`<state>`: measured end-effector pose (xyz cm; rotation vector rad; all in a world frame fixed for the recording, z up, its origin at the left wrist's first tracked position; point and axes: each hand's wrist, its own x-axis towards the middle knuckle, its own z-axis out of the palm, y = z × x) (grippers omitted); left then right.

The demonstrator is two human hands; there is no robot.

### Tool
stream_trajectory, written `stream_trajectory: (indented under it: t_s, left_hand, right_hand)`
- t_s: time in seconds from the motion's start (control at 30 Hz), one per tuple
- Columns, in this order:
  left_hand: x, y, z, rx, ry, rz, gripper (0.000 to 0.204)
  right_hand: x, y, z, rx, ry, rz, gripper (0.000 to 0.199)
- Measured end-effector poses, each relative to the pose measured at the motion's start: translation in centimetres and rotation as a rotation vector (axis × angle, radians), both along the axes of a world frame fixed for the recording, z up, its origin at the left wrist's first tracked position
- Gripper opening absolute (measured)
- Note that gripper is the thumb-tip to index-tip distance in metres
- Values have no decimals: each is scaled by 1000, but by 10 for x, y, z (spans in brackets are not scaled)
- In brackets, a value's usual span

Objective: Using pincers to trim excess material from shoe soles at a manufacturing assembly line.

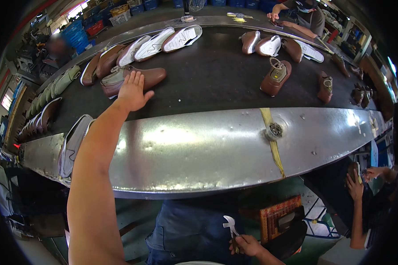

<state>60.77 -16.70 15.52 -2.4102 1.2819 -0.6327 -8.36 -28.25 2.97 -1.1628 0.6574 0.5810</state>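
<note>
Brown shoe (148, 77) is lying on its side on the black conveyor belt (208, 84), upper left, laces toward the left, touching other brown shoes and white soles (157, 44) behind it. Belt is running past a shiny metal ledge (199, 145); blue crates (77, 33) are stacking up at the far left of the workshop. Left hand (132, 93) is reaching out, arm fully extended, fingers spread flat, fingertips touching the shoe, gripping nothing. Right hand (247, 245) is sitting low by the lap, closing around a white-tipped tool (229, 226). More brown shoes (276, 77) are lying on the belt to the right.
</note>
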Motion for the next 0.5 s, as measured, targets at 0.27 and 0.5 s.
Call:
stream_trajectory:
  t_s: [0.27, 0.5]
  left_hand:
    - [46, -99, 67, -108, 425, 261, 54]
    - [152, -205, -2, -536, 373, 401, 104]
  right_hand:
    - [48, -48, -25, 123, 16, 31, 44]
    - [97, -64, -25, 210, 115, -99, 48]
